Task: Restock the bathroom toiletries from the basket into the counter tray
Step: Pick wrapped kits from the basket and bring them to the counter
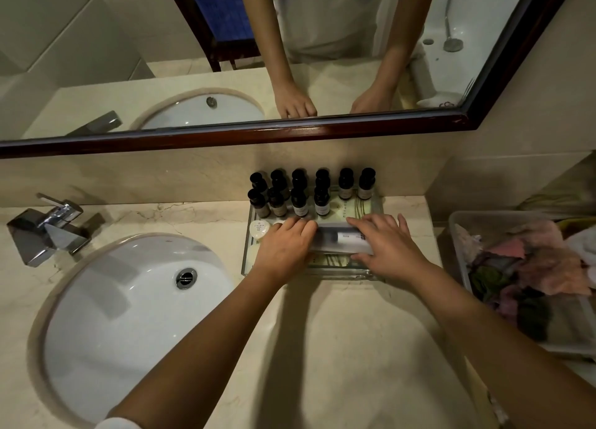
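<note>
A clear glass counter tray (348, 275) sits on the marble counter against the back wall. Several small dark-capped bottles (300, 199) stand in two rows at its far side. A round white wrapped soap (259, 228) lies at its left end. A clear plastic packet (335, 236) holding a white tube lies across the tray's middle. My left hand (283, 251) rests on the packet's left end with fingers laid flat. My right hand (387, 248) covers its right end, thumb under the near edge and fingers over the top.
A white oval sink (129, 299) with a chrome faucet (48, 232) fills the counter's left. A translucent basket (458, 235) of folded coloured cloths stands at the right edge. A dark-framed mirror (225, 135) hangs above the backsplash.
</note>
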A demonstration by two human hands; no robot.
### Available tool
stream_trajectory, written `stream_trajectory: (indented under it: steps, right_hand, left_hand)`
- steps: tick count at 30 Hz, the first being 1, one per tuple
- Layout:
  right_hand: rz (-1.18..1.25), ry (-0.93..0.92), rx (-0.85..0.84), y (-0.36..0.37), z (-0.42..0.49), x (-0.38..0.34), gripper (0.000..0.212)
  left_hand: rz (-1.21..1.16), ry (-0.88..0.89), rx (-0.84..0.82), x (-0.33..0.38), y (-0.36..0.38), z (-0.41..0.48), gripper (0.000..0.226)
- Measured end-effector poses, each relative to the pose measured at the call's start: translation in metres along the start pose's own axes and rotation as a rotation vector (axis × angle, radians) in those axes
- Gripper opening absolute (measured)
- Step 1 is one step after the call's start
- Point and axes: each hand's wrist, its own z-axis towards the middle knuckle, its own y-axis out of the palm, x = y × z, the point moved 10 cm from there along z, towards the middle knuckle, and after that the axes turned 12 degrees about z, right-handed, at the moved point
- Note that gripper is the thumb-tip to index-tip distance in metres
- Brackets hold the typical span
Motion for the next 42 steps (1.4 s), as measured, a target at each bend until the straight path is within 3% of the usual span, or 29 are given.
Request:
stream_trajectory:
  steps: [5, 9, 17, 19, 23, 29, 35, 42]
  right_hand:
    - [0.054, 0.022, -0.039, 0.002, -0.001, 0.000, 0.080]
    - [0.085, 0.044, -0.093, 0.002, -0.002, -0.004, 0.090]
    - [0.049, 0.085, -0.136, 0.001, -0.001, -0.003, 0.096]
    - [0.042, 0.089, -0.127, 0.000, -0.001, -0.003, 0.092]
    - [0.009, 0.084, -0.128, 0.000, -0.001, -0.004, 0.086]
    - [0.019, 0.099, -0.154, -0.001, -0.007, -0.001, 0.098]
    - [0.088, 0.227, -0.161, -0.018, -0.020, 0.023, 0.114]
    - [0.154, 0.373, -0.094, -0.031, -0.041, 0.047, 0.105]
  left_hand:
    - [0.005, 0.024, 0.034, -0.007, -0.001, -0.012, 0.058]
    - [-0.043, -0.044, 0.167, -0.021, -0.001, -0.030, 0.038]
    - [-0.084, -0.098, 0.134, -0.025, 0.010, -0.058, 0.023]
    - [-0.082, -0.091, 0.103, -0.024, 0.008, -0.058, 0.031]
    - [-0.047, -0.104, 0.031, -0.017, 0.006, -0.050, 0.068]
    - [-0.012, -0.112, -0.066, -0.007, 0.007, -0.045, 0.060]
    - [-0.046, -0.160, -0.031, -0.016, 0.001, -0.052, 0.061]
    - [-0.079, -0.167, 0.022, -0.018, -0.011, -0.059, 0.059]
